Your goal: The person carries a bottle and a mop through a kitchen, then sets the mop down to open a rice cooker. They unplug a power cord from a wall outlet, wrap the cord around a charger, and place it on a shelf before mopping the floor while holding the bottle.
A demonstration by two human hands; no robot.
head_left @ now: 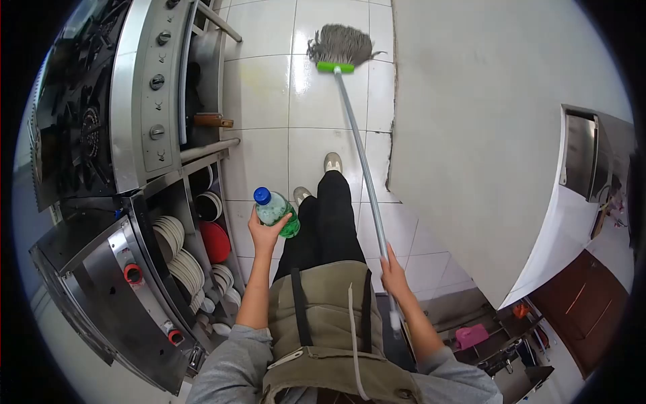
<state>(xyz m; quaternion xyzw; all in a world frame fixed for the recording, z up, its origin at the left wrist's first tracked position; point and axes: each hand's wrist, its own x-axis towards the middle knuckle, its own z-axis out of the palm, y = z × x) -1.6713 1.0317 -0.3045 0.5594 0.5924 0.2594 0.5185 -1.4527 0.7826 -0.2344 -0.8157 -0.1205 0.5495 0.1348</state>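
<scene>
My left hand (266, 230) is wrapped round a clear plastic bottle (274, 210) with a blue cap and green liquid in it. The bottle is tilted, its cap toward the upper left. In my right hand (394, 273) is the metal handle of a mop (360, 148), gripped near its upper end. The handle runs forward to a green clamp and a grey string head (342, 46), which lies on the white tile floor (259, 161) well ahead of my feet.
On the left stand a stove (138, 94) with knobs and a projecting rail, and shelves with stacked white plates (185, 273) and a red round item (215, 242). A pale wall (464, 135) borders the floor on the right. A pink object (471, 336) sits on a lower-right shelf.
</scene>
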